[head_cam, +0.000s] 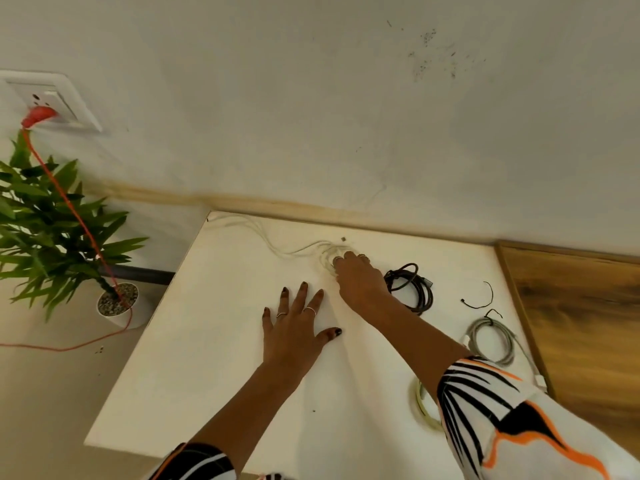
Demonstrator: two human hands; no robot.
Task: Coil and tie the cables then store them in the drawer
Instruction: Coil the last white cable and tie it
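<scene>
A pale wall (311,98) with dark specks rises behind a white bench (214,341), which meets a wooden surface (581,323) on the right; at the left the floor (41,393) holds one white pot (119,311) filled with pebbles and a green plant (45,216). One wall socket (52,98) takes a red plug (38,116), and its orange cord (79,220) drops past the plant. Four cables lie on the bench: a loose white cable (277,249) near the back, a coiled dark cable (412,289), a coiled grey cable (488,341) with a tie, and a yellowish coil (420,403) partly hidden under the sleeve. One spare black tie (479,299) lies between the dark and grey coils. The left hand (294,330) lies flat, fingers spread. The right hand (356,275) curls its fingers onto the white cable's bunch; whether it grips is unclear.
</scene>
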